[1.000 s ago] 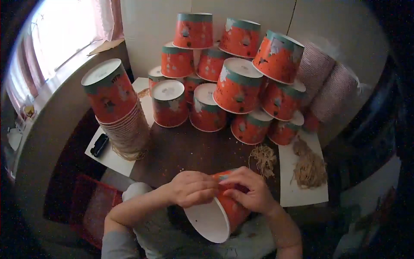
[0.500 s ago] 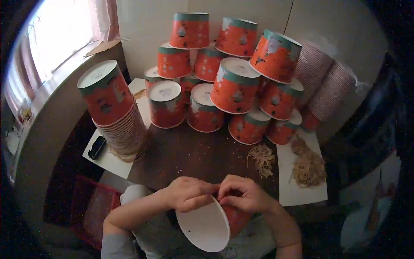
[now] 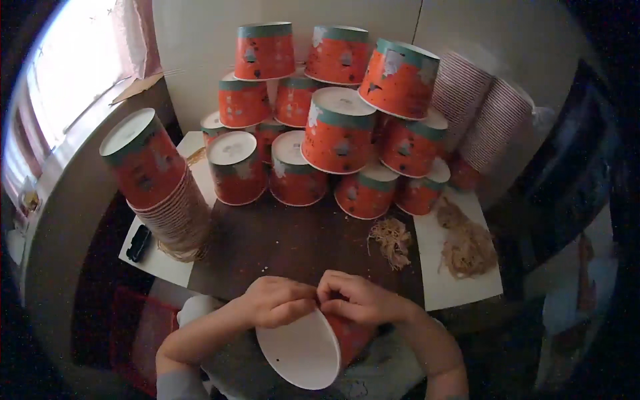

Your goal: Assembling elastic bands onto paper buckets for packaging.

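Note:
A large orange paper bucket (image 3: 300, 350) lies tilted over my lap, its white inside turned toward the left. A small dark hole shows in its wall near the lower rim. My left hand (image 3: 280, 301) is closed over the upper rim, thumb and fingers pressed together there. Beside it, my right hand (image 3: 357, 299) pinches at the orange outer wall just under the rim. The two sets of fingertips almost meet. Whatever lies between the right fingertips is hidden.
Upside-down orange buckets with green bands (image 3: 232, 170) are piled across the dark table (image 3: 300, 240). A nested stack (image 3: 150, 167) stands left, beside a black object (image 3: 139, 243). Straw-coloured twine bundles (image 3: 469, 250) lie right, on white board (image 3: 460, 290). Tall nested stacks (image 3: 497, 127) lean behind.
My view has turned slightly, so the table and piled buckets appear farther left. Both hands stay at the bucket's rim, with the fingers only slightly shifted.

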Available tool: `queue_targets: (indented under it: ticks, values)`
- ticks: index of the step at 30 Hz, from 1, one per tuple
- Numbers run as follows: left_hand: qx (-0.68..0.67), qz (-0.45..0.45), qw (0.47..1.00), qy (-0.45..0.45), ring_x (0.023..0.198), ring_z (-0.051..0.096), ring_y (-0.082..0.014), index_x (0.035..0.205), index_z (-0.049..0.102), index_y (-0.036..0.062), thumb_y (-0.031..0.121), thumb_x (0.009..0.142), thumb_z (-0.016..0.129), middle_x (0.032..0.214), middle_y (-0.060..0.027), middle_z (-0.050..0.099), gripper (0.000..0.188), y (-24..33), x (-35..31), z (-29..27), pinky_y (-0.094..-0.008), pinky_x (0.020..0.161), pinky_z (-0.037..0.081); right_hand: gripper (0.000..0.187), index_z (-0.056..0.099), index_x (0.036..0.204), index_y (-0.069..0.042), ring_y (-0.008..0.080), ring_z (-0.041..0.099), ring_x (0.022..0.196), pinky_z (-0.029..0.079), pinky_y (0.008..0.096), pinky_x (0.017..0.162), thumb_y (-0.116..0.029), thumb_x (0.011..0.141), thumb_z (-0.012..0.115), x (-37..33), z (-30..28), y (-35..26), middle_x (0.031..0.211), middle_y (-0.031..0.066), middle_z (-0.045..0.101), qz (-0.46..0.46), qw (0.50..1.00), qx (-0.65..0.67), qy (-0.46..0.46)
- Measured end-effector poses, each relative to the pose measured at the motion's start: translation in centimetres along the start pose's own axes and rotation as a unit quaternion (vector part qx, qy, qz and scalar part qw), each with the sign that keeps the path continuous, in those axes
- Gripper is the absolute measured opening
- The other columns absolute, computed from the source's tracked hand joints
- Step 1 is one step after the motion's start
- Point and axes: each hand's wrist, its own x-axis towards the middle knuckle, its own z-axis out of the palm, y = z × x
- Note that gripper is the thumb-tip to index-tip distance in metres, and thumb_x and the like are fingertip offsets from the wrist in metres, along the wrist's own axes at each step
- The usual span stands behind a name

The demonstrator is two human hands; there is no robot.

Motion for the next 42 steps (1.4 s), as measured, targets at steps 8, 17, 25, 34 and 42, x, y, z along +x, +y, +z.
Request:
queue_targets:
  ticks: [8, 17, 25, 34, 42]
  values:
    - [0.054, -0.025, 0.998, 0.033, 0.062, 0.059, -0.0184, 0.085, 0.054, 0.0045, 0.004, 0.064, 0.061, 0.082, -0.0096, 0.058, 0.021, 0.5, 1.2, -0.8, -0.0281, 0.048, 0.049, 0.006, 0.044, 0.077, -0.003, 0.0149, 0.048, 0.069, 0.039, 0.0248, 0.065, -0.005, 0.078, 0.049, 0.1, -1.8, 1.4, 0.075, 0.0052, 0.046, -0.024, 0.959, -0.101, 0.264]
    - [0.152, -0.149, 0.974, 0.083, 0.056, 0.056, -0.0185, 0.079, 0.055, 0.0079, 0.005, 0.062, 0.065, 0.072, -0.0056, 0.056, 0.02, 0.0, 0.8, -1.3, -0.0287, 0.043, 0.045, 0.011, 0.056, 0.083, -0.008, 0.0295, 0.054, 0.08, 0.042, 0.0369, 0.074, -0.011, 0.073, 0.054, -1.8, -8.1, 9.7, 0.08, 0.0127, 0.057, 0.209, 0.888, -0.307, 0.27]
    - [0.042, -0.462, 0.881, 0.09, 0.057, 0.056, -0.021, 0.079, 0.056, 0.0009, 0.012, 0.069, 0.062, 0.07, -0.0122, 0.057, 0.016, -1.8, -0.2, -2.0, -0.0294, 0.051, 0.045, 0.019, 0.06, 0.086, -0.015, 0.0204, 0.048, 0.094, 0.038, 0.0357, 0.079, -0.016, 0.068, 0.054, -3.3, -7.5, 15.9, 0.097, 0.0035, 0.054, 0.108, 0.767, -0.626, 0.087]
    - [-0.014, -0.511, 0.856, 0.084, 0.056, 0.057, -0.0188, 0.082, 0.056, -0.0011, 0.014, 0.071, 0.059, 0.067, -0.0132, 0.058, 0.02, -3.7, -1.2, -1.2, -0.0285, 0.053, 0.045, 0.013, 0.057, 0.074, -0.013, 0.0186, 0.048, 0.089, 0.037, 0.0348, 0.073, -0.016, 0.061, 0.059, -1.9, -7.9, 17.4, 0.087, 0.0022, 0.053, 0.06, 0.735, -0.675, 0.031]
    - [-0.019, -0.516, 0.854, 0.066, 0.058, 0.058, -0.019, 0.086, 0.055, -0.0013, 0.014, 0.069, 0.057, 0.068, -0.0138, 0.059, 0.023, -3.8, -0.2, -1.0, -0.0285, 0.054, 0.046, 0.008, 0.052, 0.079, -0.007, 0.0166, 0.051, 0.072, 0.041, 0.0295, 0.066, -0.009, 0.072, 0.057, -1.8, -15.3, 15.8, 0.077, 0.0048, 0.053, -0.002, 0.853, -0.186, 0.487]
